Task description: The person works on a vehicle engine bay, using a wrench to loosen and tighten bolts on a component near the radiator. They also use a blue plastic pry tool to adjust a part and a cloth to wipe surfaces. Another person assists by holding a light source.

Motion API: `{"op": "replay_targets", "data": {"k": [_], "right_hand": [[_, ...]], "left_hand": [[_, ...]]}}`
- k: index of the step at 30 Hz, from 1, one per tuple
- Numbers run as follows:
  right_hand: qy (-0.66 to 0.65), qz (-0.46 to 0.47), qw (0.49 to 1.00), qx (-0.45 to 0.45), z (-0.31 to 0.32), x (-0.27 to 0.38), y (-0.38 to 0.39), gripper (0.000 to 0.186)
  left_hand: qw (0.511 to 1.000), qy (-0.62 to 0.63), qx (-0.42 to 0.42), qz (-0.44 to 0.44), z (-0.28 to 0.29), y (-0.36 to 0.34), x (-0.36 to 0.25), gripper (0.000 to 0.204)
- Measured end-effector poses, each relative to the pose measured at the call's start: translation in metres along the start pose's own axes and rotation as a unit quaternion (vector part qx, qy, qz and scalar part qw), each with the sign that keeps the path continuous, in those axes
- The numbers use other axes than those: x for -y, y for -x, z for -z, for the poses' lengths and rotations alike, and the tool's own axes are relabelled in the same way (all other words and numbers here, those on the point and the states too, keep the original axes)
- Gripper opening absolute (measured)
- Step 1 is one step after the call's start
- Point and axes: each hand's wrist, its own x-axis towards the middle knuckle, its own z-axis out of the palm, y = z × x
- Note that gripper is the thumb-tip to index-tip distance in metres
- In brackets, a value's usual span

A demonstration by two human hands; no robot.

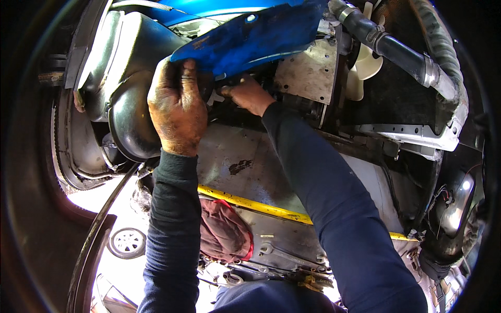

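A blue metal panel (261, 36), scuffed and dirty with one hole in it, hangs tilted over the engine parts. My left hand (177, 109), smeared with grime, is closed on the panel's near left corner, thumb on top. Just below the panel's lower edge is my right hand (250, 95), its fingers curled into a dark gap. Beside those fingertips is a small pale piece (214, 98); whether they grip it or something else is hidden in shadow. Right of this hand stands a bare metal plate (307, 70) with holes.
A rounded dark metal housing (136, 117) is close on the left. To the right are a pale fan (365, 68) and a black hose (394, 49) with clamps. Nearer me lie a yellow strip (255, 203), a dark red cloth (224, 229) and several wrenches (292, 255).
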Motion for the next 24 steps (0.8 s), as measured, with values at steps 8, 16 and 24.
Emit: {"op": "replay_targets", "data": {"k": [8, 16, 24], "right_hand": [[0.305, -0.103, 0.94, 0.111, -0.004, 0.019, -0.006, 0.041], [0.339, 0.113, 0.934, -0.008, 0.009, -0.037, 0.017, 0.029], [0.452, 0.042, 0.885, 0.102, 0.0, -0.032, 0.061, 0.027]], "left_hand": [[0.998, 0.057, -0.031, 0.001, -0.003, -0.002, -0.003, 0.024], [0.995, 0.097, -0.027, 0.003, -0.002, -0.002, 0.002, 0.024], [0.995, 0.099, -0.028, 0.012, -0.003, 0.003, -0.006, 0.022]]}}
